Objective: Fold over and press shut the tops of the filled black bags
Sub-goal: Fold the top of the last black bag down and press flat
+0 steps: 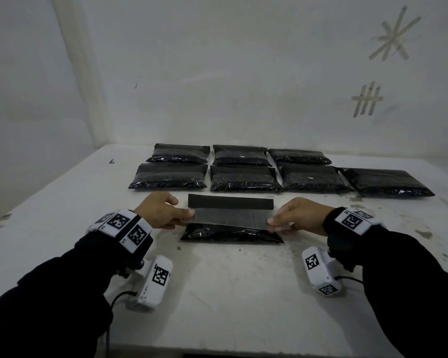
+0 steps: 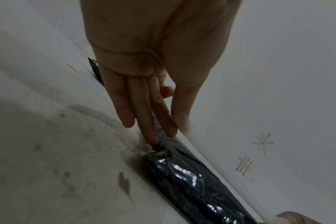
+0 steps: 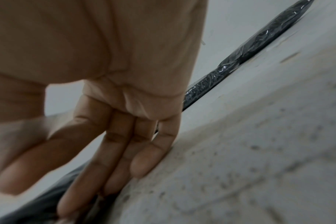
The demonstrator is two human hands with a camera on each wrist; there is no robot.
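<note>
From the head view, the nearest bag lies on the table with its long axis running left to right, between the two hands; its top flap is lifted off the body, and the left hand pinches one end while the right hand pinches the other — thumbs on top, fingers beneath. A dark strip shows just beyond the flap; seven other bags lie in rows farther back. Both hands look equally near, so the fold most likely turns on bringing the flap toward the person, down over the filled body.

From the left wrist, the fingers lie straight and close together beside the thumb, their tips at the bag's crumpled end; the glossy body runs on away from them.

From the right wrist — blurred — the fingers are pressed together along the dark plastic; the pinch itself I cannot tell here.
</note>
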